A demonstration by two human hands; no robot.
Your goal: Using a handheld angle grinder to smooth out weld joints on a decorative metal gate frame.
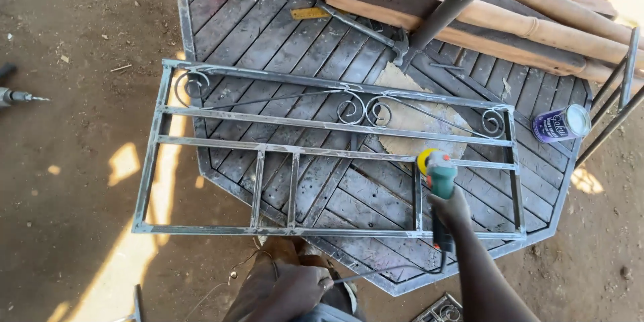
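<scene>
Steel scrollwork frame lies across the slatted octagonal table; right hand closed around a green angle grinder, left hand pinching its thin cable.

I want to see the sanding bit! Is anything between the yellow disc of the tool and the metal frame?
Nothing visible. The right hand holds the green grinder, its yellow disc right at the metal frame bar.
</scene>
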